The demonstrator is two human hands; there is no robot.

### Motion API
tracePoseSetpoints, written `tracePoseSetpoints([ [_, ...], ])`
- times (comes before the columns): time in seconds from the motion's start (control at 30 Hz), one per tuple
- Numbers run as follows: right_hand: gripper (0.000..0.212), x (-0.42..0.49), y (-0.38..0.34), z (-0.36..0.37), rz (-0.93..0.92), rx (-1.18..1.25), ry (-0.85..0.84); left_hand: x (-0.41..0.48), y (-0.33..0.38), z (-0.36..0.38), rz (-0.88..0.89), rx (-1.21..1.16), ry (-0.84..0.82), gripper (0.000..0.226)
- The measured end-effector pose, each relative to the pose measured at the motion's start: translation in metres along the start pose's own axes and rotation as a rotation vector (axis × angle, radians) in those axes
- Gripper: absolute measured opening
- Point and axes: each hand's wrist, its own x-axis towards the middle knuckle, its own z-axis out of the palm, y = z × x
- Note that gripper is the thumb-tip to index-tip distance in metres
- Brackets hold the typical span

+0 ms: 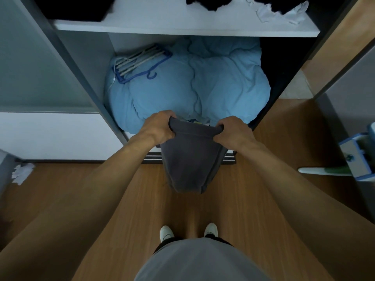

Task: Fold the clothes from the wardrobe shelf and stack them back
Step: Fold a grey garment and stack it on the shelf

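A dark grey garment hangs folded in front of the open wardrobe, above the wooden floor. My left hand grips its upper left corner and my right hand grips its upper right corner, stretching the top edge between them. The white wardrobe shelf runs across the top of the view. On it lie dark clothes and a crumpled white garment at the right.
A bulky light blue duvet fills the wardrobe's lower compartment, with blue hangers on it. A white sliding door stands at left, crumpled white paper lies on the floor, and a blue and white object sits at right.
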Motion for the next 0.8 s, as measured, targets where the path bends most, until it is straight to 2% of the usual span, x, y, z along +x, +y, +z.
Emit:
tracePoseSetpoints([
  [0.1, 0.025, 0.002, 0.003, -0.001, -0.008, -0.035, -0.009, -0.001, 0.002, 0.0, -0.017, 0.087, 0.048, 0.032],
  [0.2, 0.034, 0.003, 0.004, -0.004, -0.003, -0.03, -0.041, -0.001, 0.001, 0.001, -0.048, 0.183, 0.096, 0.036],
  [0.3, 0.028, 0.003, 0.006, -0.007, -0.018, 0.021, -0.006, 0.001, -0.003, 0.001, -0.03, 0.202, 0.095, 0.04],
  [0.4, 0.017, 0.005, 0.01, -0.009, -0.003, 0.124, 0.031, 0.001, -0.005, 0.0, 0.0, 0.096, 0.111, 0.03],
  [0.5, 0.009, 0.007, 0.013, -0.011, 0.096, 0.435, 0.022, 0.0, -0.002, -0.007, -0.01, -0.139, 0.048, 0.018],
  [0.6, 0.024, 0.005, 0.013, -0.017, 0.172, 0.84, -0.018, -0.002, 0.006, -0.014, -0.058, -0.442, 0.033, 0.015],
  [0.67, 0.034, 0.002, 0.016, -0.018, 0.103, 1.131, -0.011, -0.004, 0.012, -0.017, -0.082, -0.595, 0.073, 0.022],
  [0.73, 0.034, -0.002, 0.025, -0.012, -0.009, 1.415, -0.059, -0.006, 0.019, -0.021, -0.096, -0.746, 0.089, 0.02],
  [0.8, 0.042, -0.009, 0.029, -0.002, -0.064, 1.41, -0.163, -0.008, 0.025, -0.023, -0.096, -0.899, 0.081, 0.018],
])
